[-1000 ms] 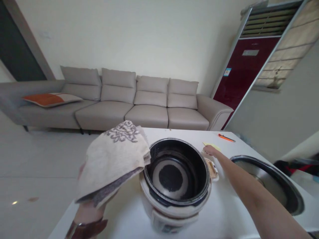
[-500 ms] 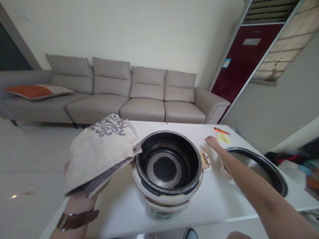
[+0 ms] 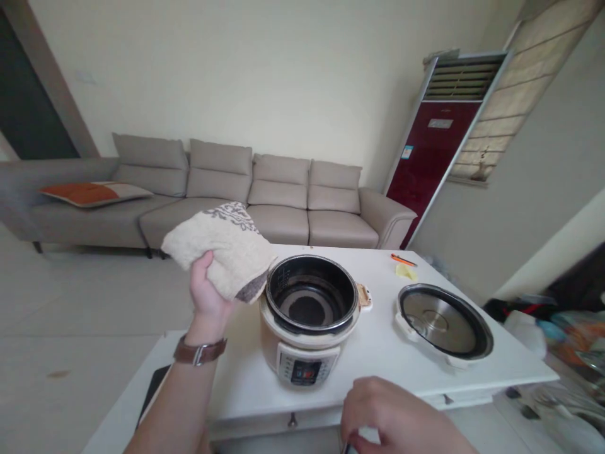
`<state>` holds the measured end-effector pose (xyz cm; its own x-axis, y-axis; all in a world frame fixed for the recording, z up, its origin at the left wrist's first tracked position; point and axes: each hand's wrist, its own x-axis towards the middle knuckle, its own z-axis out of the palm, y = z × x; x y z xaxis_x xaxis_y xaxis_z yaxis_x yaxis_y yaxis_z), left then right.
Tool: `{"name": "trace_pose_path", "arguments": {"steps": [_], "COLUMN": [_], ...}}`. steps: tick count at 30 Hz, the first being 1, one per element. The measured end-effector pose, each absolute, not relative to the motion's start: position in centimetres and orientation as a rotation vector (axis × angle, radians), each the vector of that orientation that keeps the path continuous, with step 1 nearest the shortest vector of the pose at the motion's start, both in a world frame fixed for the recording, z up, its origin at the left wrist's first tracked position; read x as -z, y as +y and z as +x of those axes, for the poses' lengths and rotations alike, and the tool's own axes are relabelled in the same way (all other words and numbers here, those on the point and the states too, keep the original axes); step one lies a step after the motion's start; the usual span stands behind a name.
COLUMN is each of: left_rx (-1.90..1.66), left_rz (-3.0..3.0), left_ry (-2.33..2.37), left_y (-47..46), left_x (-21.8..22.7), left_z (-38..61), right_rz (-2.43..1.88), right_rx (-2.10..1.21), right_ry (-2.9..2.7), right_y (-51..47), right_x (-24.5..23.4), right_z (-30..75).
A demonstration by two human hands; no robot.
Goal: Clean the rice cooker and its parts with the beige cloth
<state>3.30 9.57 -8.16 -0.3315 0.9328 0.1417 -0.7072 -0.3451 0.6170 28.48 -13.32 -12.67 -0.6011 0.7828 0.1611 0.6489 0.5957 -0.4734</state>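
My left hand (image 3: 210,293) grips a folded cream towel (image 3: 220,246) with a grey pattern and holds it up just left of the rice cooker, its thumb across the cloth. The white rice cooker (image 3: 307,369) stands lidless on the table, its control panel towards me. Inside it sits a black inner pot (image 3: 312,296) with worn patches on its bottom. Low in front of the table's edge is my right hand (image 3: 378,413), fingers curled; what they hold, if anything, is hidden. The round lid (image 3: 442,321) lies to the right, metal inner side up.
A white table (image 3: 378,353) with drawers carries everything. At its far right lie an orange utility knife (image 3: 403,260) and a yellow scrap (image 3: 406,272). Behind stands a beige sofa (image 3: 283,224) with an orange cushion (image 3: 94,193). Various items (image 3: 567,347) crowd the floor at right.
My right hand has come back from the table's far right to its front edge, its fingers curled. My left hand has turned the towel, and more of the cooker's front shows.
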Motion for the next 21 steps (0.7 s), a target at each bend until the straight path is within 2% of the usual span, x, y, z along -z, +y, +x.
{"name": "trace_pose_path", "arguments": {"steps": [3,5,7,10,13,15,18,21], "left_rx": [-1.989,-1.918,-1.602,-0.900,-0.348,-0.126,-0.021,-0.113], "left_rz": [0.821,1.108,1.520,2.060,2.291,2.298,2.214,2.136], "left_ry": [0.733,0.885,0.881,0.736,0.894,0.991,0.979,0.977], "left_y": [10.3,10.2,9.6,7.8,6.3,5.8,5.8,6.4], "left_x": [7.5,7.1,6.7,6.5,7.2,7.8,7.8,6.8], "left_z": [4.3,4.8,5.5,7.7,10.6,12.2,13.1,12.1], "right_rz": [-1.160,-1.221,-1.282,-1.212,-1.268,-1.312,-1.382,-1.485], "right_rx": [-0.446,-0.276,-0.101,-0.152,-0.350,-0.450,-0.475,-0.474], "right_ry": [-2.182,-1.803,-1.294,-0.801,-0.679,-0.665,-0.732,-0.829], "right_y": [-11.6,-9.1,-6.4,-3.8,-3.0,-3.1,-3.1,-3.0], "right_x": [12.7,12.9,13.8,16.5,19.4,20.7,21.7,22.2], "right_z": [28.7,31.0,34.0,37.8,39.9,40.4,40.9,41.6]}}
